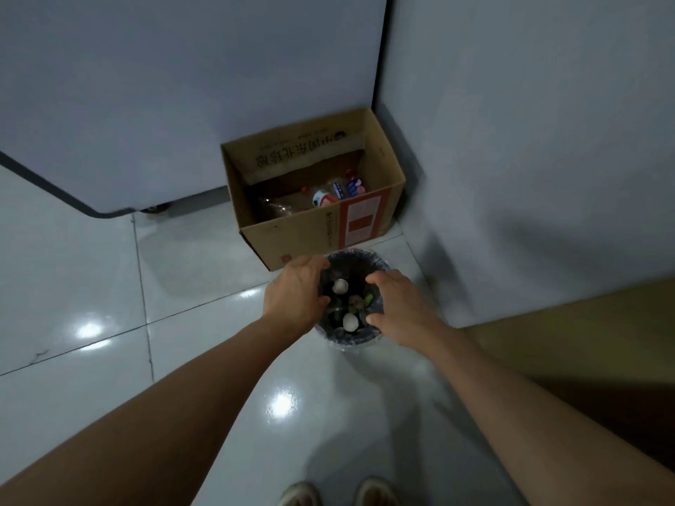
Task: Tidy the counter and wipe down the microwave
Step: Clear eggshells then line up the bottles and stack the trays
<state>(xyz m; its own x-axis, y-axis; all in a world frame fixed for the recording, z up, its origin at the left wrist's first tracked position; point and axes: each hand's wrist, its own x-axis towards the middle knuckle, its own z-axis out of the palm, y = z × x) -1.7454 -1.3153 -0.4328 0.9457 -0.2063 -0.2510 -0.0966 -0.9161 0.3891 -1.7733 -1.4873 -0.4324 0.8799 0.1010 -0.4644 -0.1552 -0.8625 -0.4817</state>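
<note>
Now both arms reach down over a small round waste bin [353,339] lined with a thin clear plastic bag, standing on glossy pale floor tiles [73,286]. The left hand [296,295] hangs over the bin's left rim, fingers curled downward at the edge; whether they pinch the liner I cannot tell. The right hand [400,308] sits over the right rim, thumb and fingers bent in toward the opening, and again the grip is unclear. Inside the bin lie two crumpled white wads [340,285], one toward the far side and one at the near side, among greenish scraps and dark rubbish.

Just behind the bin, nearly touching it, an open corrugated cardboard box [310,235] is tucked into the corner, with printed characters on its inner flap and a red-framed label on its front. It holds bottles and packets [328,195].

To the left, a large smooth white appliance [146,104] with a dark rounded bottom edge and a small caster overhangs the floor. A plain wall [529,140] closes the right side, and a wooden-toned panel [584,341] juts in at lower right. Open floor lies left and near, where two shoe tips [338,493] show. The microwave and the tabletop are out of view.
</note>
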